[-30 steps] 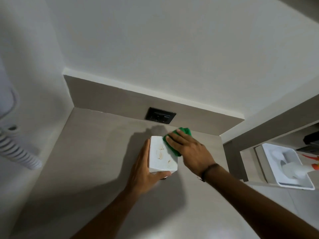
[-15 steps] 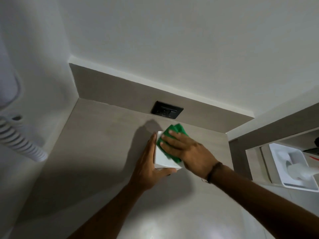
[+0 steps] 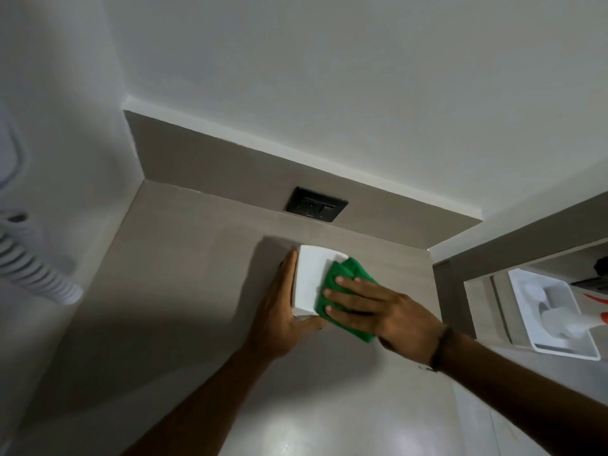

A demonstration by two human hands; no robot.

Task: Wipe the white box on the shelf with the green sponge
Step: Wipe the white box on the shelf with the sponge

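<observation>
**Wiping in progress: sponge on right part of box top**

Pressing green sponge (image 3: 345,291) flat onto white box (image 3: 311,281) with right hand (image 3: 385,311), fingers spread and laid straight over the sponge, palm trailing off toward 4 o'clock. Bracing the box with left hand (image 3: 279,314), open and flat along the box's 9 o'clock side, thumb hooked under the near edge at 6 o'clock. Not gripping hard, by the look; steadying only.

Sitting on the grey shelf (image 3: 184,291), the box, just in front of the back ledge, with the black socket (image 3: 316,208) at 12 o'clock from it and apart.

Judging step: mid-wipe on the top face. Covering only the 3 o'clock part of the top now; left strip showing bare white. Next move likely calling for a sweep toward 9 o'clock across that strip, keeping pressure even and the left hand holding so the box is not sliding toward the ledge. Sides probably pending too; cannot tell if clean.

Containers: white tray (image 3: 556,311) at 3 o'clock, well apart, on a lower level, holding what looks like a white bottle lying down with an orange part; contents otherwise unclear. Box closed, inside not visible.
</observation>
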